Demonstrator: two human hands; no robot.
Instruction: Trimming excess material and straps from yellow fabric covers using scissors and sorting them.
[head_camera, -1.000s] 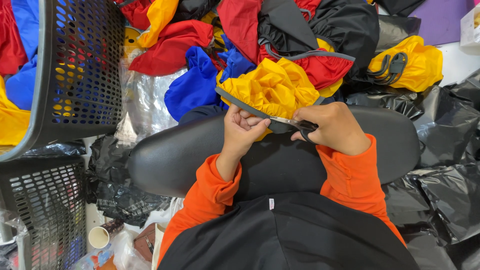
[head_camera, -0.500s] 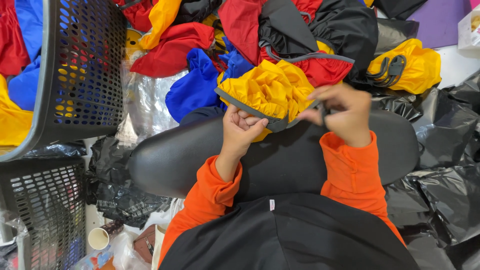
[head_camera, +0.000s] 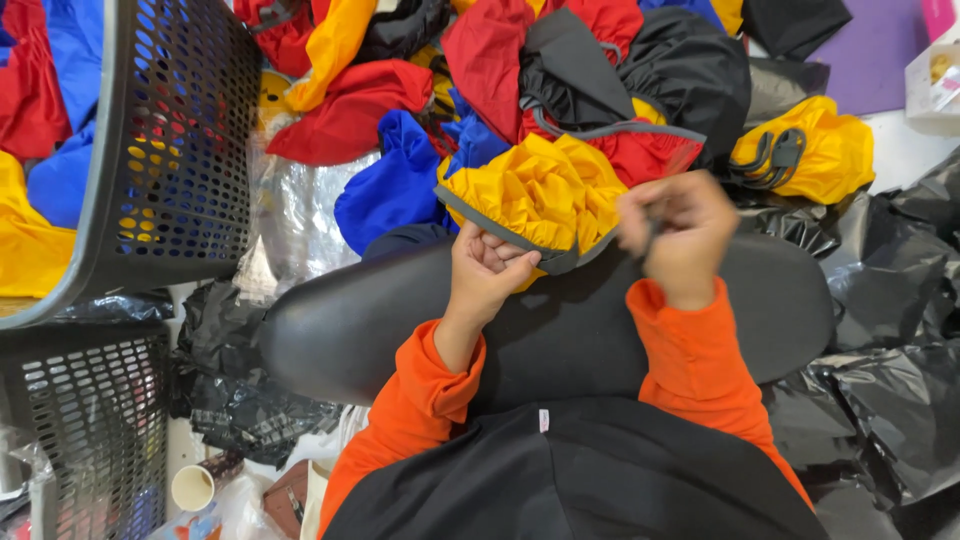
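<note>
The left hand (head_camera: 487, 272) pinches the grey-trimmed edge of a yellow fabric cover (head_camera: 540, 190) in a closed grip, over a black padded seat (head_camera: 560, 320). The right hand (head_camera: 675, 228), fingers curled, is blurred; whether it holds anything I cannot tell. A grey basket (head_camera: 175, 150) stands left.

yellow bag (head_camera: 540, 190), grey trim (head_camera: 500, 228), orange sleeves (head_camera: 700, 360)
</note>
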